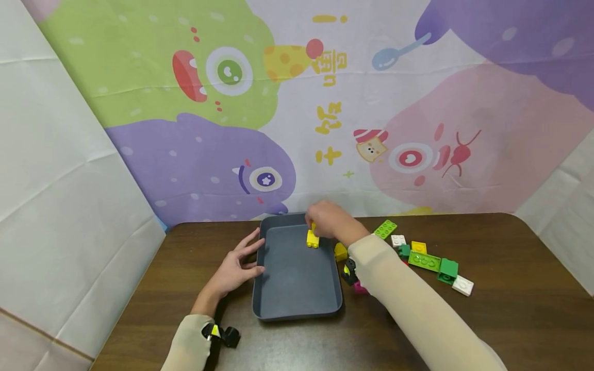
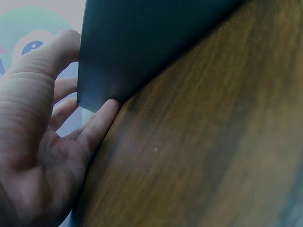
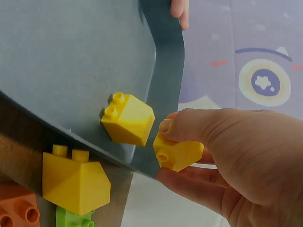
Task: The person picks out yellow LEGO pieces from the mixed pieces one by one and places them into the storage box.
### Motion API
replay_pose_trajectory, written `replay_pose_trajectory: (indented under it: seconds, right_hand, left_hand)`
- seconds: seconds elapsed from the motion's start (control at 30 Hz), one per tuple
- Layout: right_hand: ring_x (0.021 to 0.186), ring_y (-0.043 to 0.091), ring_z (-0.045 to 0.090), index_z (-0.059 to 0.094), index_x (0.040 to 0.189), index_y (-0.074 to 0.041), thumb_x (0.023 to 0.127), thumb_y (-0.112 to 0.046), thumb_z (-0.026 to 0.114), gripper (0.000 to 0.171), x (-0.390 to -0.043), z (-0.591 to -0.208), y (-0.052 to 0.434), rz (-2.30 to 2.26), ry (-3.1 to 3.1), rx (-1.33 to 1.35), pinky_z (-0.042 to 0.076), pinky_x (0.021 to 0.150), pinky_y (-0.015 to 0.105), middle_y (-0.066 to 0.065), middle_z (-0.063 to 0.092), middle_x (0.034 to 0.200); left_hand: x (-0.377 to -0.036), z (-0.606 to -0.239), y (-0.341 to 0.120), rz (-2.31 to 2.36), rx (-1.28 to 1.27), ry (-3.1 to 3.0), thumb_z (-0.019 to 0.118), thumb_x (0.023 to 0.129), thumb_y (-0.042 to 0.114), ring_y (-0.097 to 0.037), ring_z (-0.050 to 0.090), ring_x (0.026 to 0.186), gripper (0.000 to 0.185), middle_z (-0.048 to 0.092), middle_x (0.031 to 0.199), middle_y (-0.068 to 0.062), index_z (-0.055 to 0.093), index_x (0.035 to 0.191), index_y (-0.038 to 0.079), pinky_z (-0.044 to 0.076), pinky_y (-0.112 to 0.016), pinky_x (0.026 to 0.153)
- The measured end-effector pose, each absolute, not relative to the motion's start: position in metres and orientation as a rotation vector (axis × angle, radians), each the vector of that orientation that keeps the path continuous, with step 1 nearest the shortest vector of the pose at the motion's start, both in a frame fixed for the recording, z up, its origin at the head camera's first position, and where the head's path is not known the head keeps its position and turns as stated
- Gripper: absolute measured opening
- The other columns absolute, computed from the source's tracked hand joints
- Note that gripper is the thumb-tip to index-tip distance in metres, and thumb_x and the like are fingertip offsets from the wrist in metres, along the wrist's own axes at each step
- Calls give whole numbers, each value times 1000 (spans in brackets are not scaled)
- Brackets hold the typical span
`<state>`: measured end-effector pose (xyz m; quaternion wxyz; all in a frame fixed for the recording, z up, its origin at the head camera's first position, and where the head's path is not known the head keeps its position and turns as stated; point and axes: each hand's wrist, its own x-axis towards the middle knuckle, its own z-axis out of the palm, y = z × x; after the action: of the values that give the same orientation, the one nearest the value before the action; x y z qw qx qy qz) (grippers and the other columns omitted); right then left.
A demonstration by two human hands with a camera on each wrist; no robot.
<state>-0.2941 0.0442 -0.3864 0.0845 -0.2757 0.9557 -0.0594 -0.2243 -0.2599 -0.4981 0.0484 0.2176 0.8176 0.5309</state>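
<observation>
A shallow dark grey tray [image 1: 297,288] lies on the wooden table. At its left side, my left hand [image 1: 234,270] touches the wall with spread fingers; the left wrist view shows fingertips against the tray's wall [image 2: 123,52]. Over the tray's far right corner, my right hand [image 1: 331,221] pinches a yellow toy block [image 3: 177,151] between thumb and fingers. Another yellow block [image 3: 130,120], with a sloped face and studs, sits inside the tray just beside the held one. Outside the right wall stands a further yellow block [image 3: 75,182].
Right of the tray lie several loose blocks: a light green studded one [image 1: 385,229], a white one [image 1: 397,240], a dark green one [image 1: 447,270] and another white one [image 1: 463,285]. A magenta block [image 1: 359,288] is partly behind the right sleeve. A cartoon-printed cloth [image 1: 325,180] hangs behind the table.
</observation>
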Motion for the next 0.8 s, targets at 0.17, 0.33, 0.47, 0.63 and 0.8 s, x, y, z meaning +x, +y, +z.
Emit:
replay_pose_trajectory:
  seconds: [0.17,0.33,0.47,0.63,0.8]
  right_hand:
    - [109,28,70,85,115,-8,102,-7,81,13,-292,-386,41,-183,2846,-848,66,105,43,10,82,124]
    - [110,29,70,85,115,-7,102,-5,80,14,-291,-384,38,-193,2840,-895,65,106,45,9,82,123]
    - [110,30,71,85,115,-6,102,-4,80,14,-291,-384,35,-209,2835,-908,66,105,45,10,82,123]
    - [110,30,72,85,113,-8,102,-8,81,12,-289,-384,31,-202,2835,-944,66,104,45,9,83,122]
    - [113,31,72,85,112,-8,101,-7,82,11,-286,-385,27,-237,2827,-953,65,107,46,9,82,122]
  left_hand:
    - [-224,-498,-260,1617,661,2493,80,99,-4,-51,30,170,77,17,190,-20,45,167,-9,60,-52,118]
    - [-224,-499,-260,1621,659,2494,80,99,-4,-51,30,170,77,17,190,-20,45,167,-8,60,-51,118]
    - [-225,-500,-261,1623,662,2494,80,98,-4,-51,30,169,77,18,190,-19,46,167,-8,59,-55,118]
    - [-224,-499,-261,1632,664,2488,80,98,-4,-51,31,169,77,18,190,-20,46,167,-9,59,-56,118]
    - [-224,-498,-260,1643,658,2477,80,98,-5,-51,31,169,77,17,190,-19,45,167,-9,59,-54,118]
